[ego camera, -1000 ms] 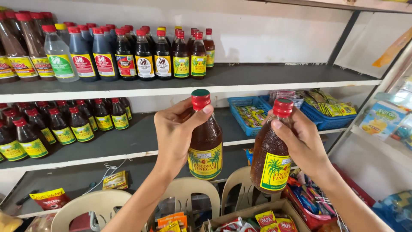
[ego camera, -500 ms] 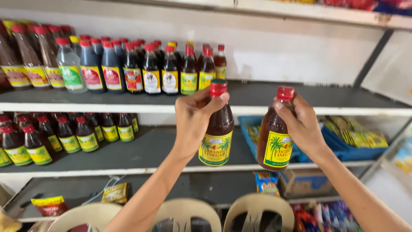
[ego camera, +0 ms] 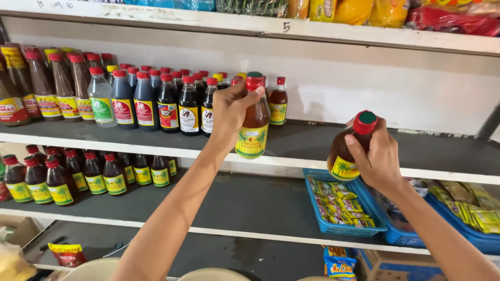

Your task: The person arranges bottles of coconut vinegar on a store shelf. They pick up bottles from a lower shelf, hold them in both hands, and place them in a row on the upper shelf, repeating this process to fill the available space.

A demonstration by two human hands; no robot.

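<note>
Nearest, two bare arms reach up toward grey shop shelves. Right hand (ego camera: 383,158) is closed around the neck of a tilted amber bottle (ego camera: 348,151), held in the air above a blue basket (ego camera: 341,205) of packets; a loose grip could drop it there. Farther in, left hand (ego camera: 229,112) is wrapped around a second bottle (ego camera: 253,125) at the middle shelf (ego camera: 323,140) front edge. Set too near the lip it could tip off, or knock the row of bottles (ego camera: 156,101) behind.
</note>
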